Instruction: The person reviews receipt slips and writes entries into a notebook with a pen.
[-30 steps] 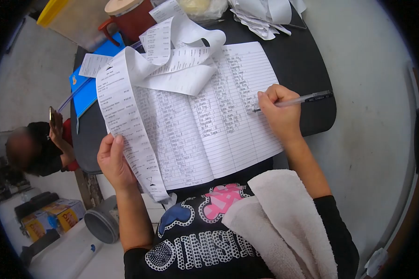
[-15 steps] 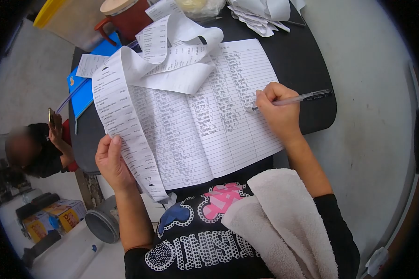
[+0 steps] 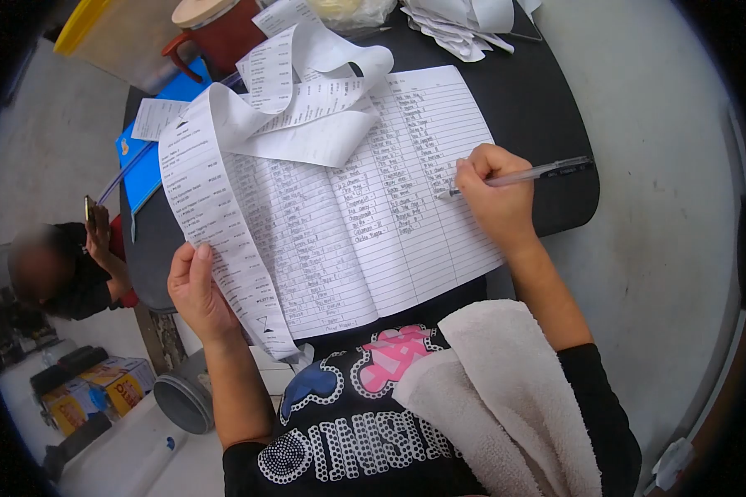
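Note:
My left hand (image 3: 201, 294) pinches the edge of a long printed receipt (image 3: 224, 224) that curls across the left page of an open notebook (image 3: 439, 257). The receipt's far end loops back in folds over the top of the notebook. In my right hand (image 3: 501, 199) is a clear pen with a black cap end (image 3: 547, 171), its tip at the right page beside columns of handwriting. Handwritten lines cover much of the left page and the upper part of the right one. Part of the left page is hidden under the receipt.
Around the notebook on the black table (image 3: 547, 108) are a red mug (image 3: 224, 41), a blue folder (image 3: 145, 182), a stack of paper slips (image 3: 456, 29) and a plastic bag (image 3: 352, 12). A person (image 3: 75, 269) holding a phone is at left, above boxes (image 3: 116, 385) and a grey bucket (image 3: 182, 402).
The receipt and notebook appear shifted very slightly up and left in view, my left hand with them. My right hand and the pen stay at nearly the same spot.

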`<action>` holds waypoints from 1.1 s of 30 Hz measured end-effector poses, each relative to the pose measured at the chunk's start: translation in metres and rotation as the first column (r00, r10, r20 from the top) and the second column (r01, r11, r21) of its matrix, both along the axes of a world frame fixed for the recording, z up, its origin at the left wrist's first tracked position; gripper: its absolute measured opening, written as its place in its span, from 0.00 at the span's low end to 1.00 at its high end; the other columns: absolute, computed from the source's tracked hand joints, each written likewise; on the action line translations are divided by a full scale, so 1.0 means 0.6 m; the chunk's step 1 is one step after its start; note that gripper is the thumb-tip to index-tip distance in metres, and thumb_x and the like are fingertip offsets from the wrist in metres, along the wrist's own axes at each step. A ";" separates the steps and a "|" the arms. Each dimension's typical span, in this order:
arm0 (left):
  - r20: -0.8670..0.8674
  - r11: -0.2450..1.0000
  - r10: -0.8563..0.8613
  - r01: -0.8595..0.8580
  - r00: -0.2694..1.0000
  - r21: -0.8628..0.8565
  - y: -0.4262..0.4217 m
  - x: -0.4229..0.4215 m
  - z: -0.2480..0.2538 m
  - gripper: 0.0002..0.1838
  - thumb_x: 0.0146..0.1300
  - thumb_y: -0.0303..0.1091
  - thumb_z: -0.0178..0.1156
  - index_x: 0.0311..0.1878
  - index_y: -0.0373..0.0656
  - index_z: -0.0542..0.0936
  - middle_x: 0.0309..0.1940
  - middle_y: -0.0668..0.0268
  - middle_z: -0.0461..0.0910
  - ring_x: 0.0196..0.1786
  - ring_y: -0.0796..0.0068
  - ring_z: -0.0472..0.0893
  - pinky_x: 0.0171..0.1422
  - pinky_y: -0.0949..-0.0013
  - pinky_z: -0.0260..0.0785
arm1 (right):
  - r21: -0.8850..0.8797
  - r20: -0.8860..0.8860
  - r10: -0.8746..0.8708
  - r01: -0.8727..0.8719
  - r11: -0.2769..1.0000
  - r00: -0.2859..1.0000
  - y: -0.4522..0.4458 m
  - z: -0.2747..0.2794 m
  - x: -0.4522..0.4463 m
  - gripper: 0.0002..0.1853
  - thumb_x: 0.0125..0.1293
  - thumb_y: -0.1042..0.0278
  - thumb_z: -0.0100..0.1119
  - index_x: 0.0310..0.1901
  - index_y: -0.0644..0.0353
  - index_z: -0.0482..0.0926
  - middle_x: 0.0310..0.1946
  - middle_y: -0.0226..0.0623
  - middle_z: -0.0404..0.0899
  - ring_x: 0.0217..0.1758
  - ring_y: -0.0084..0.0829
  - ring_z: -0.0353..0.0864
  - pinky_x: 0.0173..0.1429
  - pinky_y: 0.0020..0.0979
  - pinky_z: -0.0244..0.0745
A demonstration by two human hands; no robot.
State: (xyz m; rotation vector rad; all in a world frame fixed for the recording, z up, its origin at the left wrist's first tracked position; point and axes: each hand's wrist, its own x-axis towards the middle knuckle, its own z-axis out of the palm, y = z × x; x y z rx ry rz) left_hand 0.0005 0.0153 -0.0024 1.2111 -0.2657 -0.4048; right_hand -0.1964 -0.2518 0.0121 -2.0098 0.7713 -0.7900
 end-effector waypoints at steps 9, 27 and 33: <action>-0.013 1.000 -0.004 0.004 1.000 0.005 0.004 0.004 -0.003 0.08 0.61 0.25 0.53 0.40 0.31 0.75 0.37 0.56 0.79 0.38 0.75 0.79 0.47 0.74 0.71 | -0.015 0.023 0.006 -0.005 1.000 1.000 0.001 0.001 -0.001 0.16 0.51 0.78 0.57 0.14 0.62 0.60 0.10 0.29 0.58 0.16 0.17 0.55 0.20 0.26 0.52; -0.005 1.000 -0.024 0.024 1.000 -0.010 0.001 0.003 -0.002 0.08 0.61 0.25 0.52 0.41 0.30 0.75 0.38 0.56 0.79 0.39 0.75 0.79 0.48 0.74 0.71 | -0.016 0.046 0.014 -0.013 1.000 0.999 -0.003 -0.004 -0.003 0.16 0.51 0.78 0.56 0.14 0.62 0.59 0.11 0.29 0.56 0.16 0.17 0.54 0.21 0.26 0.51; 0.000 0.999 -0.031 0.031 1.000 -0.013 0.001 0.003 -0.002 0.08 0.61 0.25 0.52 0.41 0.31 0.75 0.38 0.56 0.79 0.39 0.74 0.79 0.48 0.74 0.71 | -0.002 0.041 0.015 -0.015 1.000 0.999 -0.003 -0.002 -0.003 0.16 0.51 0.79 0.56 0.14 0.61 0.59 0.11 0.28 0.58 0.16 0.18 0.54 0.20 0.26 0.51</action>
